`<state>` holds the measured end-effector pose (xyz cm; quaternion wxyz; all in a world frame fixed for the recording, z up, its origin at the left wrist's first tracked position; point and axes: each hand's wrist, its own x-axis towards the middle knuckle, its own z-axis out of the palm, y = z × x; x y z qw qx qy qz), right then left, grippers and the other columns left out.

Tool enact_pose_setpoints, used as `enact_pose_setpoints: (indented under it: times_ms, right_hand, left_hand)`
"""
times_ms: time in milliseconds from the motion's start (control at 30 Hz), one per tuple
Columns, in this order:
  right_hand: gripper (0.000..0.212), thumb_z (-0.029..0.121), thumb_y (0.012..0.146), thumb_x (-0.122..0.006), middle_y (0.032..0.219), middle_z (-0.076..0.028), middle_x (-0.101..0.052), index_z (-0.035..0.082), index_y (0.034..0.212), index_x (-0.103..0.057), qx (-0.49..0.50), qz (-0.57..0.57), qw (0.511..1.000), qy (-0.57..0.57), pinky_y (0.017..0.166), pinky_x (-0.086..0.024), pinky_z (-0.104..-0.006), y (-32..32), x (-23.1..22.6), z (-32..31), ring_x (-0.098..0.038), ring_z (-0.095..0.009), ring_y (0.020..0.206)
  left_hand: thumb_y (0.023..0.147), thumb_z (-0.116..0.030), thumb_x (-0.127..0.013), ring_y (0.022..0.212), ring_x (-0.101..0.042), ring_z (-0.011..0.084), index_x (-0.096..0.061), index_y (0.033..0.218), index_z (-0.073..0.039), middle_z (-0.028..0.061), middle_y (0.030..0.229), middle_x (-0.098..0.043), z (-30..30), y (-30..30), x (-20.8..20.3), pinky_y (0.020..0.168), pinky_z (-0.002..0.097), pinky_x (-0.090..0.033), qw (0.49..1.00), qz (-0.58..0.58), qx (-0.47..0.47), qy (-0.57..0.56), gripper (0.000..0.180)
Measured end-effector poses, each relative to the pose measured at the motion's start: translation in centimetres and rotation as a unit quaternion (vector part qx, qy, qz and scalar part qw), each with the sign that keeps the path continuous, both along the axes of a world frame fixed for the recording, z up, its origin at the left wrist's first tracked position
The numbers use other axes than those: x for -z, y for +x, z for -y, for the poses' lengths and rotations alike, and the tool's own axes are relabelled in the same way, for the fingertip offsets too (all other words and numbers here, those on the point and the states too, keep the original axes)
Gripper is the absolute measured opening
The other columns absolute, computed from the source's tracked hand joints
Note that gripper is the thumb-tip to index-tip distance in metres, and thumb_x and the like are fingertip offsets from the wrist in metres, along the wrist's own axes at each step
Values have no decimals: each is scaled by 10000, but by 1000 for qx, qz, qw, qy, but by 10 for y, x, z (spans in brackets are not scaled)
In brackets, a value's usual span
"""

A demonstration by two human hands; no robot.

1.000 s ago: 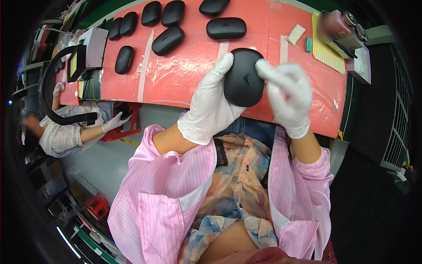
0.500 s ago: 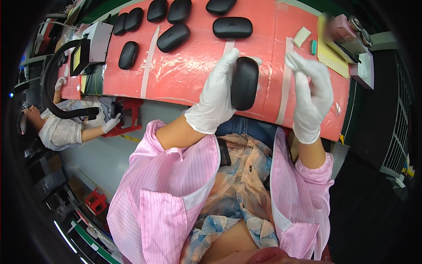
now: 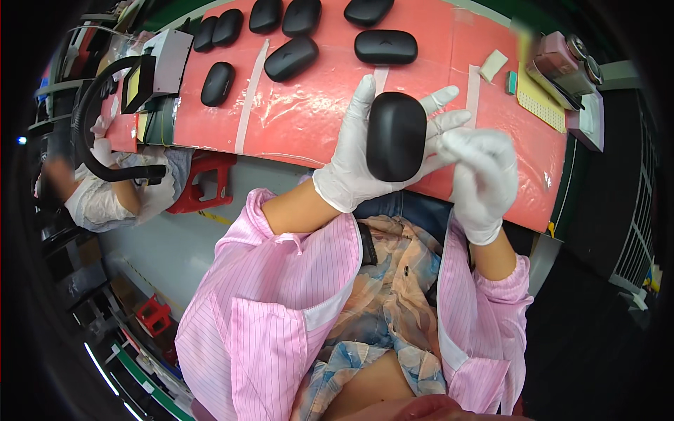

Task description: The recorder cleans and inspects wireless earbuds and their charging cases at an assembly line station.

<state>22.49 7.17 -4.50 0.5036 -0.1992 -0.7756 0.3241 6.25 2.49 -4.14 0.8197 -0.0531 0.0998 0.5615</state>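
Note:
A black, rounded case, like an earphone charging case, lies upright along the palm of my left hand. That hand wears a white glove. Its thumb is at the case's left side and its fingers stretch out beyond the right side. Close to those fingertips, my gloved right hand is closed, thumb and fingers pressed together; whatever might be between them is hidden. Similar black cases lie across the far part of the table, among them one above my left hand and a tilted one further left.
Pink sheeting with pale tape strips covers the table. A white pad, a small green block and pink containers stand or lie at the right. A black flexible hose curves at the left, near a seated co-worker.
The case in my left hand has turned to show its broad face, and the fingers have spread out. My right hand has moved left and down toward it. The view has shifted slightly.

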Motion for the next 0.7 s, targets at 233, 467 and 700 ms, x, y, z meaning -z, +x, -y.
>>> enact_pose_setpoints:
  times_ms: [233, 467, 700]
  right_hand:
    - [400, -101, 735, -580, 891, -49, -584, 57, 1078, -712, -12, 108, 994, 18, 695, -463, -316, -9, -10, -6, -578, -185, 774]
    - [420, -97, 620, -640, 809, -23, -567, 94, 980, -741, -45, 112, 988, 92, 652, -429, -321, -4, -14, 15, -548, -194, 737]
    - [490, -37, 552, -617, 750, -22, -555, 100, 1005, -745, -108, 133, 981, 91, 606, -410, -340, -4, -5, 18, -537, -211, 673]
  left_hand:
    - [813, -834, -350, 1413, -299, 329, -149, 1549, -96, 197, 1541, -273, 1, 8, 0, 1164, 484, -213, 998, 23, 17, 61, 1062]
    - [808, -830, -369, 1454, -213, 342, -139, 1552, -94, 230, 1575, -179, 4, 8, 5, 1168, 482, -217, 995, -36, 11, 91, 1071]
    - [801, -801, -440, 1468, -163, 357, -136, 1555, -117, 224, 1590, -131, -4, 3, 9, 1170, 498, -210, 994, -35, 8, 103, 1062]
